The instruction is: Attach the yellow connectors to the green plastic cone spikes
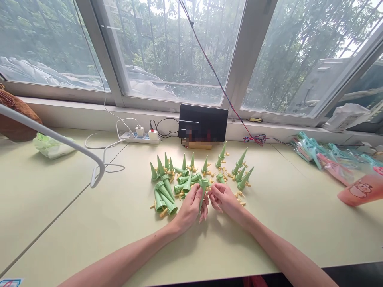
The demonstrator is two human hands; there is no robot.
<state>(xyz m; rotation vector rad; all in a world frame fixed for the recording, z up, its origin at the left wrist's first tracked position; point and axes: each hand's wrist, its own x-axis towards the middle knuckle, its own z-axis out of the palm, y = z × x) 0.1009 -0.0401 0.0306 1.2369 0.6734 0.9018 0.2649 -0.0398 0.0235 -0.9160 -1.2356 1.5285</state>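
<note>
Forearms point(287, 248) — left hand point(190, 202) holds green cone point(204, 185), mouth up.

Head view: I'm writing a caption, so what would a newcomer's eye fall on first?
Probably the green plastic spikes and yellow fittings in the middle of the table. Nearest, the left hand holds one spike, wide end up, beside the right hand. Behind, a dark tablet stands below the window.

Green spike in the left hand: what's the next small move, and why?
Perhaps bring the right hand to the green spike, near its wide end: the left hand holds it wide end up, the right is close beside it, and standing spikes have yellow fittings jutting out low. Whether the right hand holds one is unclear.
</note>
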